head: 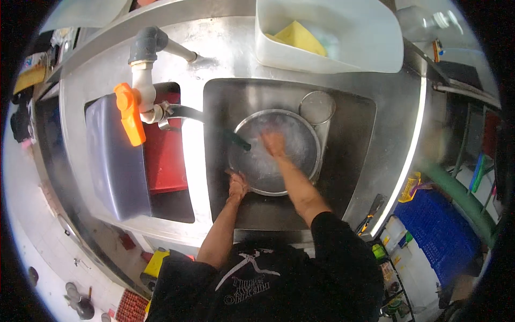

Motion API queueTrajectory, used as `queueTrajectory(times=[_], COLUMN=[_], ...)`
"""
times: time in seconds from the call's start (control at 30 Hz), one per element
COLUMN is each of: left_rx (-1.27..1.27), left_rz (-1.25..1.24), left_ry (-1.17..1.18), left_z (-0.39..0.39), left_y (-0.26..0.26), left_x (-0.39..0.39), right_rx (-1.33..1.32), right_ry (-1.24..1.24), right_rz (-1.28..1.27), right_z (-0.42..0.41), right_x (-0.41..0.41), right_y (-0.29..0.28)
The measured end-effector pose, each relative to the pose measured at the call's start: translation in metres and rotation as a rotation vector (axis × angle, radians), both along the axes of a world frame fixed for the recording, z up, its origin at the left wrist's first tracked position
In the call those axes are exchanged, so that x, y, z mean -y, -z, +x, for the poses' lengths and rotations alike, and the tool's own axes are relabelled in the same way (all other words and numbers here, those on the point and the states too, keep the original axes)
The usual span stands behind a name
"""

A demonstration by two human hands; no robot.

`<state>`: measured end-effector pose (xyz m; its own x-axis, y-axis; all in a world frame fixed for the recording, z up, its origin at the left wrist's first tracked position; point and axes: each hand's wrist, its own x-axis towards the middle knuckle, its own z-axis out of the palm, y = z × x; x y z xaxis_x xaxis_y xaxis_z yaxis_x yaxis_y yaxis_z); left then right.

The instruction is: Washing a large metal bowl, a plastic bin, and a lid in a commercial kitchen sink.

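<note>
A wide round metal pan (295, 161) sits in the right-hand basin of a stainless steel sink (346, 161). At its lower-left rim is my left hand (238, 186), which appears to hold the edge. My right hand (273, 141), blurred by motion, is over the inside of the pan; whether it holds anything is unclear. The dark green end of a hose (241, 143) points into the pan from the left. Beyond the pan's upper-right rim lies a smaller round metal-rimmed item (317, 108).
A pipe tap with an orange valve handle (129, 114) rises at the left. The left basin holds a grey-blue bin (116, 161) and a red container (167, 149). Behind stands a white plastic tub (362, 44) with a yellow sponge or cloth (301, 38). A blue crate (438, 233) is at right.
</note>
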<state>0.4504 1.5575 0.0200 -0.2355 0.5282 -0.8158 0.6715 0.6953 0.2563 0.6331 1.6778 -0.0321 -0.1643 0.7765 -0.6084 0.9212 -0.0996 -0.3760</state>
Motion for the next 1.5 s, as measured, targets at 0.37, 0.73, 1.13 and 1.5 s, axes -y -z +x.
queueTrajectory(times=[0.37, 0.73, 1.13, 1.5], left_rx=[0.347, 0.977, 0.868, -0.041], left_rz=[-0.271, -0.144, -0.406, 0.318], left_ry=[-0.400, -0.816, -0.834, 0.313], left_z=[0.023, 0.012, 0.003, -0.028], left_y=[-0.052, -0.086, -0.063, 0.038], left_x=[-0.009, -0.042, -0.009, -0.024], right_rx=[-0.267, -0.607, -0.702, 0.134], right_ry=[0.878, 1.596, 1.426, 0.299], right_rz=[-0.207, -0.429, -0.384, -0.193], right_z=[-0.069, -0.093, -0.097, 0.027], right_x=[0.071, 0.066, 0.055, 0.106], right_y=[-0.036, -0.059, -0.045, -0.013])
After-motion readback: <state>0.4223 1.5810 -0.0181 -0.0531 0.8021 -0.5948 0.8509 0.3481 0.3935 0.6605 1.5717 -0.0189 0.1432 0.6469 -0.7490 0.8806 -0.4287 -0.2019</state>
